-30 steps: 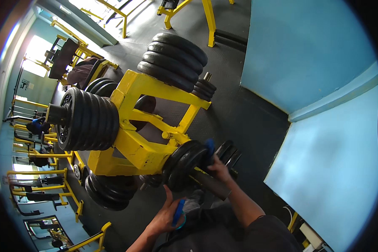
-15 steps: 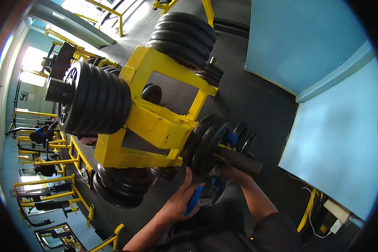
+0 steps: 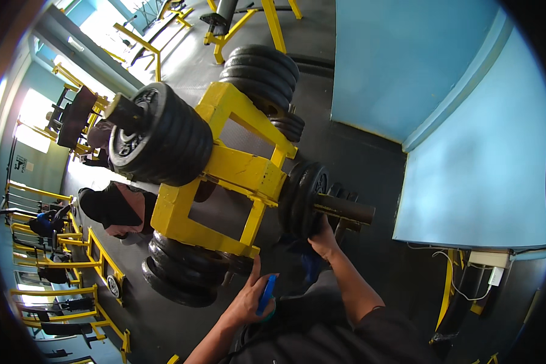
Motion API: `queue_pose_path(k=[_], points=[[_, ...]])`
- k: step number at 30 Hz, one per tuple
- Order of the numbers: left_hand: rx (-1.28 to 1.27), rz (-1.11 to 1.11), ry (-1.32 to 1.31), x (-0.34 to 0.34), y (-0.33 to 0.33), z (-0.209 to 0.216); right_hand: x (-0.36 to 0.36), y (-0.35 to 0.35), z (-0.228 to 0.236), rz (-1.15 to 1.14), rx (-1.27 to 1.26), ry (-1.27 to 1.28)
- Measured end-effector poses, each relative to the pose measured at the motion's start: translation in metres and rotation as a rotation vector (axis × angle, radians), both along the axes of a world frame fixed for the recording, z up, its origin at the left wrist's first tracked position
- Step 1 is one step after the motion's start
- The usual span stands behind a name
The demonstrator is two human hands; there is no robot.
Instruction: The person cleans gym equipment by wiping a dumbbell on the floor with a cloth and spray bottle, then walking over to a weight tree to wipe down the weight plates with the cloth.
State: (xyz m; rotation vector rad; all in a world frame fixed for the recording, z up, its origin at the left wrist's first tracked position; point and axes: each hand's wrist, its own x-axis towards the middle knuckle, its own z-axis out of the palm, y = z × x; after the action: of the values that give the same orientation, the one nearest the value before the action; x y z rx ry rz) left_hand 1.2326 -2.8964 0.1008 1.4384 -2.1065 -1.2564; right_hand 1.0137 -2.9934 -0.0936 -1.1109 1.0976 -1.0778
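A yellow weight rack [image 3: 239, 173] stands in front of me, its pegs loaded with black weight plates. My right hand [image 3: 324, 241] is at the underside of the plates [image 3: 303, 200] on the near right peg [image 3: 346, 208]; its fingers are hidden behind them. My left hand [image 3: 253, 301] is closed round a blue object [image 3: 266, 295], with one finger pointing up near the rack's lower corner. What kind of thing the blue object is, I cannot make out. Something dark blue [image 3: 311, 267] shows below my right hand, partly hidden.
More plates hang on the upper [image 3: 261, 76], left [image 3: 161, 136] and lower [image 3: 182, 270] pegs. A person in dark clothing [image 3: 118, 209] is beyond the rack at left. Yellow gym machines line the left side. A light blue wall [image 3: 467, 164] stands at right, with cables [image 3: 461, 294] below.
The view has shifted, bringing a person into sight behind the rack. My right hand has moved from beneath the peg up against the plates' underside. My left hand still grips the blue object.
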Motion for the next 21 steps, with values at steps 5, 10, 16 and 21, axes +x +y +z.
queue_pose_path(k=[5, 10, 16, 21], points=[[0.023, 0.133, 0.021, 0.019, 0.021, -0.003, 0.051, 0.025, 0.105, -0.204, 0.275, -0.167], [-0.032, 0.219, 0.148, 0.019, 0.025, -0.007, 0.066, -0.012, 0.175, -0.416, 0.43, -0.556], [-0.135, 0.368, 0.149, 0.031, 0.036, 0.001, 0.027, -0.053, 0.216, -0.281, -0.295, -0.111], [-0.123, 0.504, 0.215, 0.05, 0.068, -0.037, 0.057, -0.026, 0.176, -0.128, -0.746, 1.264]])
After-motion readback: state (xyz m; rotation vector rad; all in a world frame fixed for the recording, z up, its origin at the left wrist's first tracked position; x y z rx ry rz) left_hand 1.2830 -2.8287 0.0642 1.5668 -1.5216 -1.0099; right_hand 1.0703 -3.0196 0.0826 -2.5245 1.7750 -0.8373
